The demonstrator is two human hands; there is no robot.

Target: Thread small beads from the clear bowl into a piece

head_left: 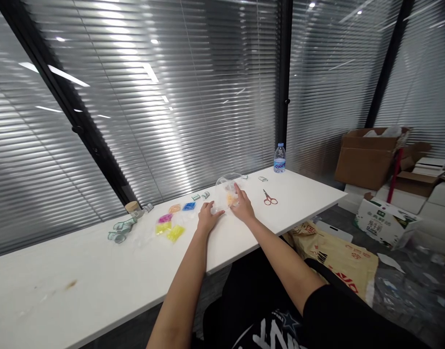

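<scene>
A clear plastic container with a rounded, see-through rim stands on the white table in front of me, and light orange pieces show inside it. My left hand holds its near left side, thumb and fingers apart around the wall. On the right side my right hand grips it, with the fingers reaching up along the plastic. Left of my hands lie small clear bags of coloured pieces: blue, orange, magenta and yellow. Orange-handled scissors lie to the right.
A water bottle stands at the table's far right corner. Crumpled greenish labels or tape and a jar with a tan lid sit left. Cardboard boxes and a printed tan sack lie right, beyond the table edge.
</scene>
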